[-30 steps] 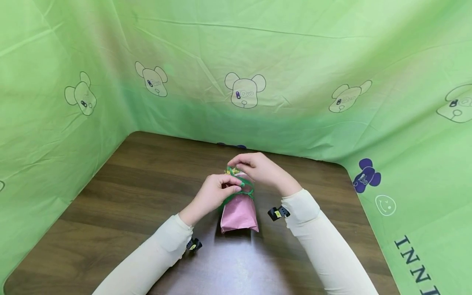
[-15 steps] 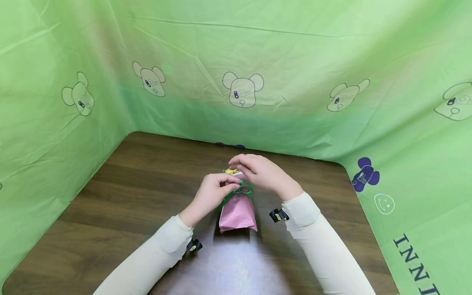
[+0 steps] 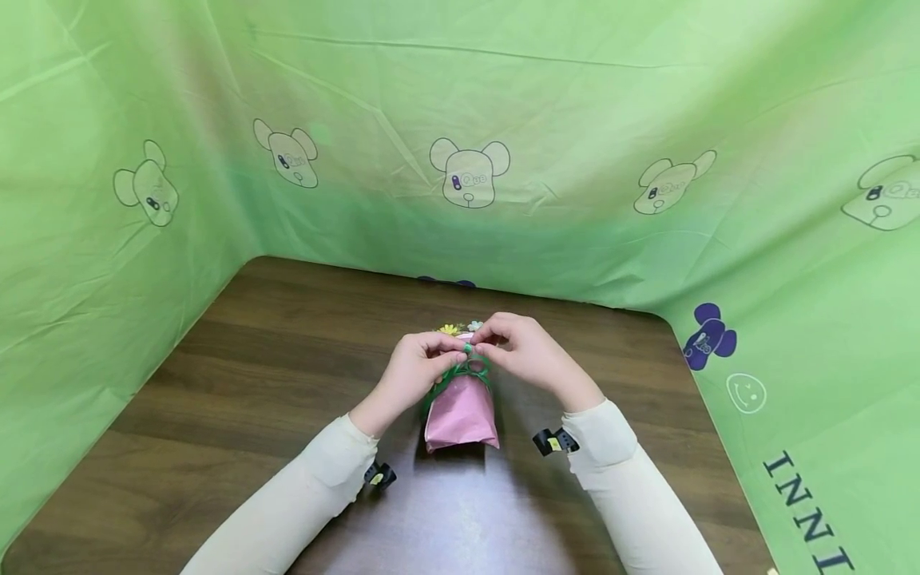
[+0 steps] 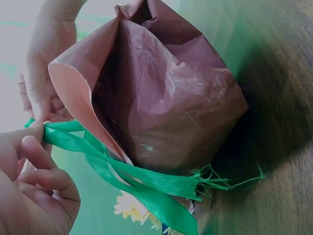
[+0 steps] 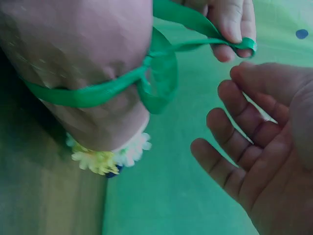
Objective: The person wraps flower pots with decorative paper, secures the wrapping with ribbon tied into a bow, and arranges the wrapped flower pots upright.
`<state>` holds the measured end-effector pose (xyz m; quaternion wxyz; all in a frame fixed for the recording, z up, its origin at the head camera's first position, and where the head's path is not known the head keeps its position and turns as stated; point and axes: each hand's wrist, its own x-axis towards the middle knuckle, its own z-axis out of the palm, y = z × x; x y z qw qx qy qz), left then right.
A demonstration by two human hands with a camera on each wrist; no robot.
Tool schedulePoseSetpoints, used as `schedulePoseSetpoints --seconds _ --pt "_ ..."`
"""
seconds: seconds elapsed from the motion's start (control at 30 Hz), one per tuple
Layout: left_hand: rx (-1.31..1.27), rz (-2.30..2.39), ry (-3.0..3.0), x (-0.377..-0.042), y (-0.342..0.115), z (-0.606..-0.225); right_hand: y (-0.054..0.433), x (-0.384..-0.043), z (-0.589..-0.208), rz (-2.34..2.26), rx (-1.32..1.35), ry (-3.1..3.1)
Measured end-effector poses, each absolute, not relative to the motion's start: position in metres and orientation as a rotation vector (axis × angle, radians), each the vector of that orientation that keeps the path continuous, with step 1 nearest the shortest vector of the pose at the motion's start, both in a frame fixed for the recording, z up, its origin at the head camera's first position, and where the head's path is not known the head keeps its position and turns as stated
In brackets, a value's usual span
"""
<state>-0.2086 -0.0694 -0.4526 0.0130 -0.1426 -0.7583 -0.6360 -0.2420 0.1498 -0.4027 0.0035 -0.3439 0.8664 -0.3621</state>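
A small bouquet in pink wrapping paper [image 3: 462, 411] lies on the table, its flower end pointing away. Green ribbon [image 5: 83, 95] circles the wrap and is knotted, with a loop and loose ends. My left hand [image 3: 411, 371] pinches a piece of the ribbon between thumb and index finger, raised over the bouquet. Opposite it, my right hand [image 5: 264, 132] has loosely bent fingers, thumb and index tips just short of the pinched ribbon. A yellow flower [image 3: 449, 328] and a pale flower [image 3: 475, 326] peek out at the far end. Frayed ribbon ends show in the left wrist view.
The brown wooden table [image 3: 287, 343] extends around the bouquet on all sides. Green cloth [image 3: 345, 96] printed with cartoon heads hangs behind and along both sides. Each wrist carries a black strap-on device [image 3: 555, 442].
My right hand has come down and nearer, its fingertips now beside the left fingertips. The left hand keeps its pinch and has risen slightly. Both flowers now show more clearly.
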Motion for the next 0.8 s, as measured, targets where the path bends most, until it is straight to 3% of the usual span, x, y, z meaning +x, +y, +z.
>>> schedulePoseSetpoints --seconds 0.4,0.8 --pt "-0.415 -2.044 -2.324 -0.214 -0.068 -0.452 0.15 -0.225 -0.428 -1.147 -0.946 2.826" --pt "-0.294 -2.181 -2.342 -0.228 -0.074 -0.449 0.117 -0.199 -0.432 -0.428 -1.397 3.087"
